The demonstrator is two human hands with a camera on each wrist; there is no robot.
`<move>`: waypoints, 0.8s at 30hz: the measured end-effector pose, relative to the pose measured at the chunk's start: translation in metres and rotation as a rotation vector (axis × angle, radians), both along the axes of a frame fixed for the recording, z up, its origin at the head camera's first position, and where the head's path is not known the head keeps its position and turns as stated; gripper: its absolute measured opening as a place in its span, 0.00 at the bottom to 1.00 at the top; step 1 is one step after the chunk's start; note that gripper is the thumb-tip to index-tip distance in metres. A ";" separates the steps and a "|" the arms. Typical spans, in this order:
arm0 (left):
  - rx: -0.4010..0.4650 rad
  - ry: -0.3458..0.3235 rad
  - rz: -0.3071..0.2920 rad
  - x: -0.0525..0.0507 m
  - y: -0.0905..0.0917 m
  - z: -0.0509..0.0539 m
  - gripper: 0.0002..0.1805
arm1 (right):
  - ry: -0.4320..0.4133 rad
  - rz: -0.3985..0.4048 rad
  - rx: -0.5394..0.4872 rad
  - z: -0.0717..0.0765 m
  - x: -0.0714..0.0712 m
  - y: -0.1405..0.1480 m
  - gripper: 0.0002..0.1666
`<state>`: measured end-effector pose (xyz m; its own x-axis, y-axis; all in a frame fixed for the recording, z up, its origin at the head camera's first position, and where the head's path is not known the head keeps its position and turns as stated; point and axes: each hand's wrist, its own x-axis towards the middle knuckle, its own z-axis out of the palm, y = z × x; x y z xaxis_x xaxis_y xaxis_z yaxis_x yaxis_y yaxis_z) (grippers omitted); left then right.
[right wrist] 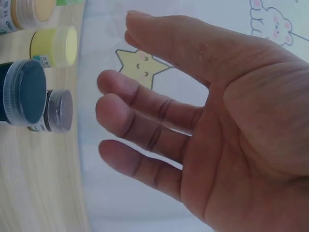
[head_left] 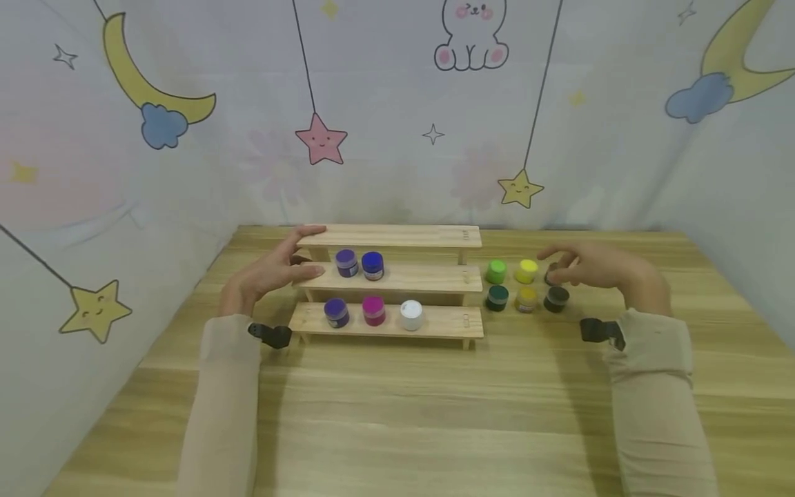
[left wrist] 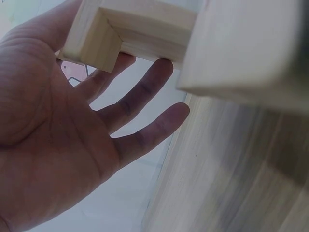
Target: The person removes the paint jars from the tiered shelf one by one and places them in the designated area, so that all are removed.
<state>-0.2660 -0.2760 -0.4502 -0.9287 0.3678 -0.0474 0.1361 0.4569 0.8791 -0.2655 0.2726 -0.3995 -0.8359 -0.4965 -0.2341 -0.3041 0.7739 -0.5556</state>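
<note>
My left hand [head_left: 267, 269] holds the left end of a three-tier wooden rack [head_left: 391, 279]. Its thumb lies on the middle tier, while its fingers reach behind the wood [left wrist: 145, 24] in the left wrist view. Over the jars to the right hovers my right hand [head_left: 602, 266], fingers loosely bent and nothing between them. Beneath its fingertips is a partly hidden dark jar [head_left: 550, 275], its greyish lid [right wrist: 61, 110] visible in the right wrist view. A second dark jar [head_left: 556, 299] stands in front, beside an ochre jar [head_left: 526, 299].
On the middle tier stand a purple jar [head_left: 346, 264] and a blue jar [head_left: 373, 266]. The bottom tier bears a violet jar [head_left: 337, 313], a magenta jar [head_left: 374, 310] and a white jar [head_left: 411, 315]. Green [head_left: 496, 271], yellow [head_left: 526, 270] and dark green [head_left: 497, 298] jars sit right of the rack.
</note>
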 end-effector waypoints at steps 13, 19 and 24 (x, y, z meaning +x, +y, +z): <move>-0.008 0.010 -0.010 0.001 -0.004 0.000 0.43 | 0.205 -0.007 -0.054 0.017 0.005 -0.030 0.29; 0.007 0.018 -0.015 0.002 -0.007 0.001 0.43 | 0.300 -0.030 -0.130 0.020 0.003 -0.055 0.30; 0.013 0.015 -0.040 -0.003 0.000 0.000 0.43 | 0.423 0.006 -0.232 0.010 0.003 -0.076 0.32</move>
<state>-0.2685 -0.2764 -0.4500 -0.9137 0.4055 -0.0287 0.1674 0.4397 0.8824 -0.2625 0.1965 -0.3896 -0.8311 -0.5003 0.2430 -0.5443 0.6421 -0.5398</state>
